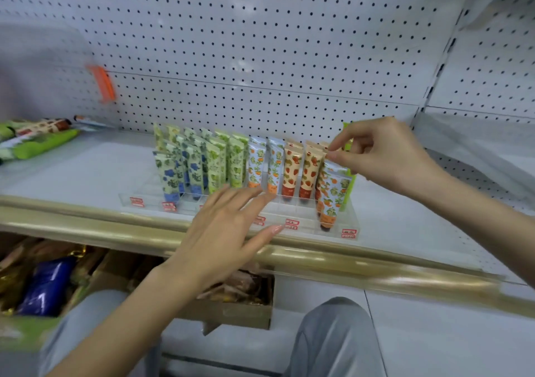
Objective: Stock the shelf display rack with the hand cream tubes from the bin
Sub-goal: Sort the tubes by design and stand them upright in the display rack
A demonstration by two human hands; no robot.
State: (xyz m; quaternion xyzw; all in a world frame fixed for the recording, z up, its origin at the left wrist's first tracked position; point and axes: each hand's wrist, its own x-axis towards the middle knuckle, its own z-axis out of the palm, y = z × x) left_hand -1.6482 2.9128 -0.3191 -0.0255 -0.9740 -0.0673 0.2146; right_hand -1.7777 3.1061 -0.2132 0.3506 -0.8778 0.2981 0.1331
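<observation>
Stocking looked mostly done, though the clear acrylic rack point(301, 216) had bare front slots. Right hand point(385, 156) pinched an orange-printed cream tube point(333, 197); left hand point(223, 232) spread open.

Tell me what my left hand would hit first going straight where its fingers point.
Probably the pale blue orange-print tubes standing in the rack, just past the left hand; depth is unclear.

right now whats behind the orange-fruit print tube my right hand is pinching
More tubes of that print stand close behind the orange-fruit print tube, mostly covered by it. A bright green item shows past them, its middle hidden by the right hand.
</observation>
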